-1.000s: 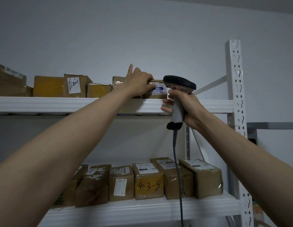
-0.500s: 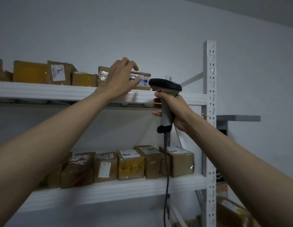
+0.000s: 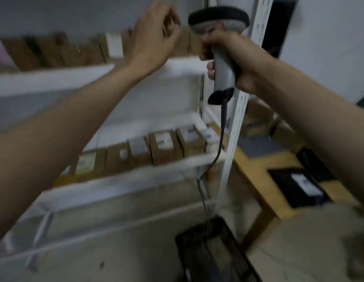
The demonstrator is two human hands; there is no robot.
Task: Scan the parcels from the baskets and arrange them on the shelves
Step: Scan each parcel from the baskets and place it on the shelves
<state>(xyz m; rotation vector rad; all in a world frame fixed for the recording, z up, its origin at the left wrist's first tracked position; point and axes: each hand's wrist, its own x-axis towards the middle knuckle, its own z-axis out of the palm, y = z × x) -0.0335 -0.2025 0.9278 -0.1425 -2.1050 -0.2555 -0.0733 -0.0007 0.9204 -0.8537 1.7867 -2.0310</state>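
Note:
The view is blurred by motion. My left hand (image 3: pixel 156 35) hangs in front of the top shelf (image 3: pixel 55 78), fingers loosely curled and holding nothing. Behind it a row of brown parcels (image 3: pixel 75 51) stands on that shelf. My right hand (image 3: pixel 236 58) grips the grey handle of a barcode scanner (image 3: pixel 219 27), whose black cable (image 3: pixel 219 143) drops toward a black mesh basket (image 3: pixel 215 251) on the floor. More brown parcels (image 3: pixel 164 145) line the middle shelf (image 3: pixel 124 180).
A white perforated shelf post (image 3: pixel 236 119) stands just right of the scanner. Beyond it is a low wooden table (image 3: pixel 256 180) with dark parcels (image 3: pixel 299 186) on it. Cardboard boxes (image 3: pixel 256 121) sit further back. Pale floor spreads at the lower right.
My left hand has come off the parcel on the top shelf and drawn back. My head has tipped down and right, bringing the basket and the wooden table into view.

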